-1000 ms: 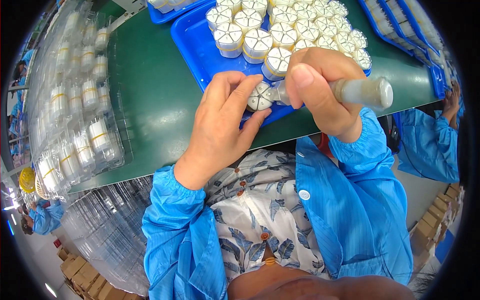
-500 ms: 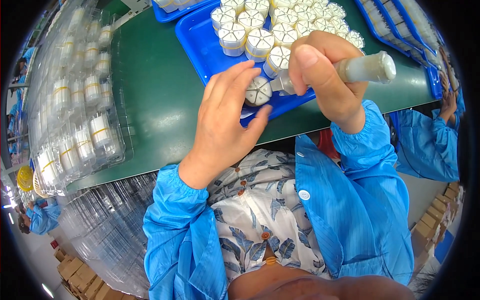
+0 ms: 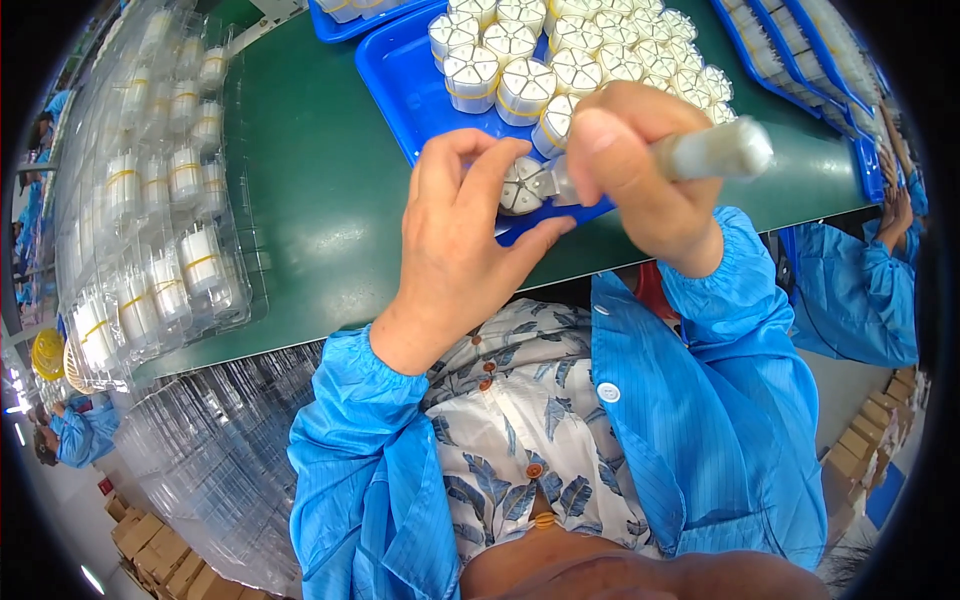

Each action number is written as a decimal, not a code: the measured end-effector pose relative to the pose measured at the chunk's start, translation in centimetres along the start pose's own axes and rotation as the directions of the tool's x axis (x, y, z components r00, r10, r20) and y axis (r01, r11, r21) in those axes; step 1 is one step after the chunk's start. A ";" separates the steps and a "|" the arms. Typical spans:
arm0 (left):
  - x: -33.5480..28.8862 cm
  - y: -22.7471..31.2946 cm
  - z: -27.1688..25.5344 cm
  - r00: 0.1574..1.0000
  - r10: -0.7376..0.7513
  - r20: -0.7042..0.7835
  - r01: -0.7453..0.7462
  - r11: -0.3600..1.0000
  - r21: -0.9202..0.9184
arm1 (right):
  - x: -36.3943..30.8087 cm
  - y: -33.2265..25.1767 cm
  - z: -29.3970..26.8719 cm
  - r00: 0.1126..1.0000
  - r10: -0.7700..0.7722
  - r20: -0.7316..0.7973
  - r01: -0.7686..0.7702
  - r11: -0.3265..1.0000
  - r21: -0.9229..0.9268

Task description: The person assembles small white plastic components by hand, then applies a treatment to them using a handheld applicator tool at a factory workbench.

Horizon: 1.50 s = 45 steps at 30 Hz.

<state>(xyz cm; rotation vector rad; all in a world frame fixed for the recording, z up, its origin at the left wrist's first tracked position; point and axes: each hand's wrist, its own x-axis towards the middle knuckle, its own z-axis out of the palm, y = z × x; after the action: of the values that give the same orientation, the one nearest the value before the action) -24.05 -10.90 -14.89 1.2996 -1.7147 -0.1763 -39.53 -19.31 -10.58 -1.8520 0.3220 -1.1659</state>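
Note:
My left hand pinches a small white round bundle of wedge-shaped pieces between thumb and fingers, held just above the near edge of a blue tray. My right hand is wrapped around a grey cylindrical hand tool, whose metal tip touches the side of the bundle. More white bundles bound with yellow bands fill the tray behind my hands.
The tray sits on a green table. Clear plastic blister trays holding white cylinders lie at the left. More blue trays stand at the right. Another person in a blue sleeve works at the right; cardboard boxes are on the floor.
Both hands with the bundle and tool have lifted slightly toward me and to the right; the tool now points more level against the bundle.

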 end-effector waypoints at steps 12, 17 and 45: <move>-0.3 -0.2 -0.4 0.994 -0.104 0.016 0.106 0.989 -0.106 | 1.1 0.3 -0.3 0.995 0.077 0.061 -0.076 0.997 -0.014; 0.0 -0.3 -0.3 0.999 -0.037 0.009 0.038 0.994 -0.103 | 1.0 0.6 0.1 0.996 0.065 0.066 -0.067 0.997 0.031; -0.9 -0.6 -0.6 0.986 -0.165 0.006 0.164 0.972 -0.168 | 2.4 0.4 -0.4 0.994 -0.019 0.107 0.018 1.000 0.004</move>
<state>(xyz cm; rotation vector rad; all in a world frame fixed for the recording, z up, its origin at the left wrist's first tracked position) -23.23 -10.19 -15.49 1.3136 -1.5497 -0.4030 -38.52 -21.22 -9.43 -1.9105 0.2428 -1.0739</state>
